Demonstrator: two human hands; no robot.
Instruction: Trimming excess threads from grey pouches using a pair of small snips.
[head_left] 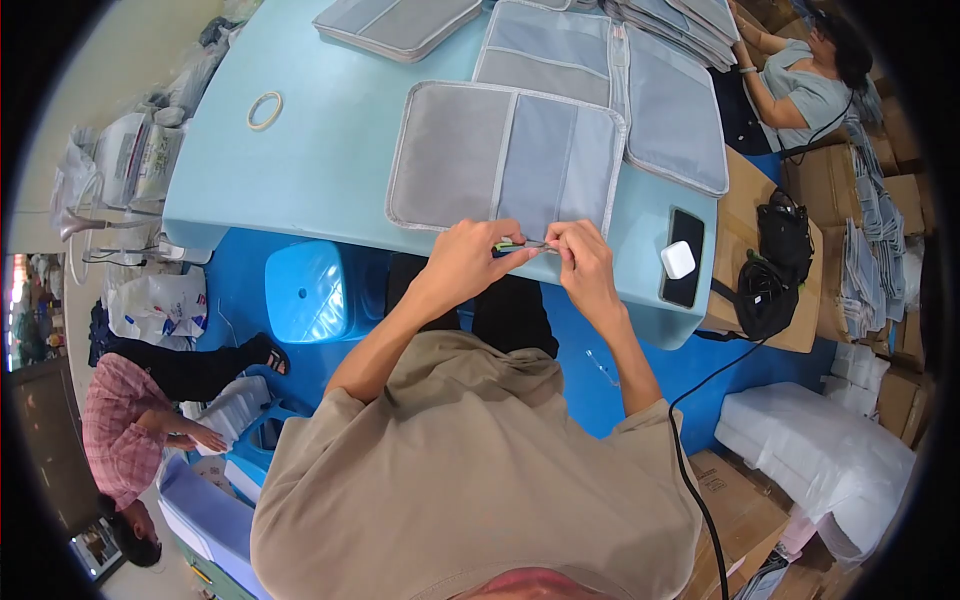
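Note:
My left hand [475, 255] is closed on a small pair of snips [510, 246] with yellow-green on the handle, at the table's near edge. My right hand [580, 255] pinches at the tips of the snips, against the lower border of a grey organiser panel [450, 155] with mesh pockets; what exactly its fingers grip is too small to make out. Beyond this panel lie another open grey organiser [670, 110] and stacks of similar pieces [395, 20]. A dark phone [683, 285] with a small white case [677, 260] on it rests to the right.
The pale blue table [230, 170] holds a tape ring [265, 110]. A blue stool [305, 290] stands beneath. Co-workers work at left [120, 420] and upper right [800, 90]. A black bag [770, 290] sits on cardboard to the right; wrapped bundles [810, 460] are behind.

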